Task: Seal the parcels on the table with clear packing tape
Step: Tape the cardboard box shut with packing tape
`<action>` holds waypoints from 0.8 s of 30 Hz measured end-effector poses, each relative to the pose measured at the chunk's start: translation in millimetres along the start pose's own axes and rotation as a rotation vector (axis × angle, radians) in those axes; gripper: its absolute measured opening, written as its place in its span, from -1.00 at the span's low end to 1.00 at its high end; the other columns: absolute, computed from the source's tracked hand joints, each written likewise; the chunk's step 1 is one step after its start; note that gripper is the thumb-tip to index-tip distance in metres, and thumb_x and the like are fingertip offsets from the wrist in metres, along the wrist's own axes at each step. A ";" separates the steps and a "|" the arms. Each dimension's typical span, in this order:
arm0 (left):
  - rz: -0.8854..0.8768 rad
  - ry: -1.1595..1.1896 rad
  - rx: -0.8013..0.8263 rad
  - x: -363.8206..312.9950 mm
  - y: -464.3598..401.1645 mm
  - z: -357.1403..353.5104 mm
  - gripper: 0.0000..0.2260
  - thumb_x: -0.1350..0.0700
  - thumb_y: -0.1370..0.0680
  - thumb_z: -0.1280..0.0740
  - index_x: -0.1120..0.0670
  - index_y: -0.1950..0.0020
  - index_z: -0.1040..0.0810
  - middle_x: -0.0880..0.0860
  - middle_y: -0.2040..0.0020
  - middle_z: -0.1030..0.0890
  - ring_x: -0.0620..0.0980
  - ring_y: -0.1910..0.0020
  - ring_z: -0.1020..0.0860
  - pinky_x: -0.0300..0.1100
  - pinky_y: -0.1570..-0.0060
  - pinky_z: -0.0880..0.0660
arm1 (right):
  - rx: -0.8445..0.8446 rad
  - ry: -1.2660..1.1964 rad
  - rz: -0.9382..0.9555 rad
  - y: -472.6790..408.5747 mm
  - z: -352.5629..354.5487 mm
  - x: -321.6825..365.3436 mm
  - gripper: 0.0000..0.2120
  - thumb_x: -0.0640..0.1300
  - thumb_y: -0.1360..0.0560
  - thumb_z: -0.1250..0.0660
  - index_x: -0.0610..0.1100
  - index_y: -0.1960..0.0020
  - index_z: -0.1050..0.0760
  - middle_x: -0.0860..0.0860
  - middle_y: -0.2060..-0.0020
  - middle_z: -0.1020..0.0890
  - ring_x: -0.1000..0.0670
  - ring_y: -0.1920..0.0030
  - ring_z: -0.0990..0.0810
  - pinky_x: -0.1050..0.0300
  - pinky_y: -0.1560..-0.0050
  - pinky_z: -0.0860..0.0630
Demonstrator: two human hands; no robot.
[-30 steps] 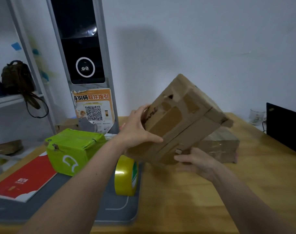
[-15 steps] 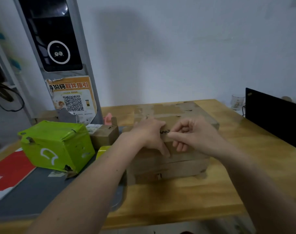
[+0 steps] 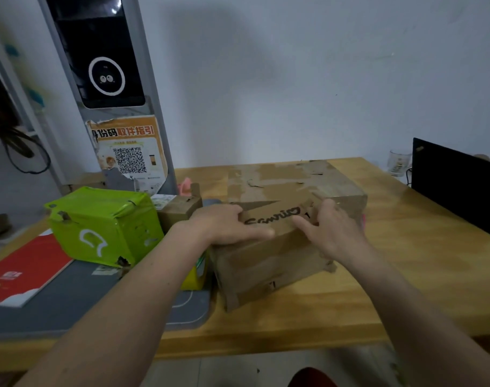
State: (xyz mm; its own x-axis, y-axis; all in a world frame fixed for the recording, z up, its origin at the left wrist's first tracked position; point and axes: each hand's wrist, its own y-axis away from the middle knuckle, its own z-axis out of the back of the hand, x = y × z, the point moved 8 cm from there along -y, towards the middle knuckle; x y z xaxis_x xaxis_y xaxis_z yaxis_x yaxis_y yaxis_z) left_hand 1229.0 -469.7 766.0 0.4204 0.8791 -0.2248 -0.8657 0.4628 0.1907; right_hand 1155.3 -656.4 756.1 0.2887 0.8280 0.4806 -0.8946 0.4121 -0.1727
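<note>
Reaching out from the near edge, both forearms meet on the worn brown cardboard parcel (image 3: pixel 280 241) patched with old tape, which sits flat on the light wooden desk (image 3: pixel 406 275). A second ago it was held tilted in the air; half a second ago it was already down, and since then the hands have spread apart, baring the handwritten word on its top panel. The left hand (image 3: pixel 224 224) presses on the parcel's near left top, fingers extended, so its grip is released. The right hand (image 3: pixel 330 227) rests at the right of the writing with fingers bent over the torn flap; whether its grip actually pinches the flap I cannot tell. Beside the left forearm a yellow roll of tape (image 3: pixel 195 275) peeks out on the grey mat (image 3: pixel 70 303). Farther left lie a red booklet (image 3: pixel 26 272) and a bright green plastic-wrapped box (image 3: pixel 104 224), with a small brown carton (image 3: pixel 176 210) behind it. At the far right stands a black screen (image 3: pixel 456 185).
</note>
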 end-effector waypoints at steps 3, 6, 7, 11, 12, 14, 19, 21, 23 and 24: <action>-0.049 0.288 0.082 -13.2 6.9 -3.2 -0.37 -0.39 -0.57 -0.06 0.02 -0.39 -0.51 0.04 -0.36 -0.52 0.08 -0.28 -0.53 -0.11 -0.15 -0.47 | 0.088 -0.018 0.020 0.8 -4.4 8.1 -0.40 0.30 -0.52 -0.23 -0.18 -0.27 -0.24 -0.11 -0.09 -0.55 -0.19 0.00 -0.58 -0.07 0.09 -0.51; -0.043 0.606 0.334 -19.4 9.2 -33.0 -0.59 -0.08 -0.69 -0.14 0.17 -0.38 -0.48 0.17 -0.14 -0.64 0.11 0.10 -0.69 -0.10 0.13 -0.65 | 0.281 -0.043 0.036 1.3 -11.2 15.7 -0.27 0.30 -0.49 -0.28 -0.16 -0.42 -0.18 -0.10 -0.25 -0.49 -0.15 -0.13 -0.54 -0.05 -0.07 -0.54; -0.049 0.656 0.407 -21.6 9.5 -42.9 -0.64 0.02 -0.71 -0.13 0.23 -0.36 -0.45 0.22 -0.08 -0.66 0.11 0.16 -0.69 -0.11 0.16 -0.66 | 0.340 -0.015 0.054 1.6 -13.6 18.2 -0.19 0.32 -0.47 -0.30 -0.16 -0.48 -0.13 -0.10 -0.32 -0.46 -0.14 -0.21 -0.51 -0.02 -0.14 -0.50; -0.134 0.685 0.542 -29.0 10.8 -57.7 -0.75 0.21 -0.69 -0.15 0.28 -0.28 -0.51 0.21 -0.09 -0.68 0.06 0.01 -0.68 -0.12 -0.04 -0.64 | 0.519 0.126 0.131 1.1 -21.6 24.9 0.11 0.41 -0.32 -0.38 -0.09 -0.58 0.09 -0.08 -0.49 -0.29 -0.12 -0.41 -0.35 -0.02 -0.36 -0.35; -0.147 0.655 0.537 -28.3 10.3 -57.7 -0.76 0.21 -0.68 -0.17 0.25 -0.24 -0.56 0.19 -0.08 -0.69 0.05 -0.01 -0.67 -0.11 -0.09 -0.62 | 0.561 0.179 0.143 -0.1 -23.0 25.8 0.12 0.40 -0.31 -0.41 -0.07 -0.58 0.10 -0.07 -0.49 -0.28 -0.12 -0.40 -0.35 -0.03 -0.37 -0.34; -0.149 0.532 0.434 -23.6 4.8 -50.6 -0.79 0.17 -0.66 -0.22 0.18 -0.03 -0.64 0.11 0.13 -0.72 0.04 0.07 -0.66 -0.13 -0.03 -0.60 | 0.624 0.235 0.176 -3.5 -23.7 29.1 0.09 0.30 -0.29 -0.49 -0.02 -0.56 0.06 -0.03 -0.44 -0.32 -0.12 -0.34 -0.39 -0.06 -0.34 -0.40; 0.062 0.394 -0.405 20.1 -6.2 21.4 -0.69 0.06 -0.56 -0.31 0.08 0.37 -0.40 0.02 0.35 -0.49 0.00 0.22 -0.46 -0.15 0.24 -0.39 | 0.669 0.252 0.289 -10.3 -20.1 38.3 -0.08 -0.04 -0.34 -0.55 0.03 -0.47 -0.01 -0.01 -0.28 -0.34 -0.07 -0.25 -0.38 -0.06 -0.27 -0.45; 0.049 0.419 -0.593 31.4 0.0 33.4 -0.81 0.06 -0.55 -0.34 0.06 0.23 -0.44 -0.07 0.17 -0.48 -0.08 0.12 -0.42 -0.13 0.18 -0.36 | 0.697 0.262 0.347 -10.3 -21.2 45.8 -0.08 -0.13 -0.34 -0.55 0.08 -0.46 -0.01 0.01 -0.28 -0.33 -0.06 -0.26 -0.37 -0.07 -0.28 -0.44; -0.043 0.543 -0.461 33.3 -8.8 21.3 -0.81 0.08 -0.55 -0.38 0.05 -0.13 -0.48 -0.16 -0.08 -0.45 -0.13 -0.09 -0.43 -0.16 -0.09 -0.39 | 0.716 0.284 0.397 -11.8 -23.1 54.2 -0.09 -0.23 -0.35 -0.52 0.12 -0.48 -0.04 0.05 -0.30 -0.32 -0.05 -0.28 -0.36 -0.09 -0.29 -0.42; -0.083 0.647 -0.316 31.4 -13.7 8.8 -0.64 0.10 -0.56 -0.38 0.05 -0.34 -0.42 -0.15 -0.22 -0.44 -0.13 -0.24 -0.40 -0.16 -0.24 -0.38 | 0.720 0.298 0.416 -13.1 -24.7 56.9 -0.10 -0.28 -0.38 -0.48 0.16 -0.49 -0.05 0.06 -0.34 -0.31 -0.05 -0.30 -0.36 -0.09 -0.30 -0.41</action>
State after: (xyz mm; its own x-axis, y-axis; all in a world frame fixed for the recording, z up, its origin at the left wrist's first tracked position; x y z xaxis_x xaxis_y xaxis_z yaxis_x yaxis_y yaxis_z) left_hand 1256.5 -447.4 764.7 0.3279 0.5533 -0.7657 -0.9163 0.3836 -0.1151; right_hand 1191.8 -605.3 764.5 -0.1208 0.9637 0.2382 -0.9156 -0.2009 0.3484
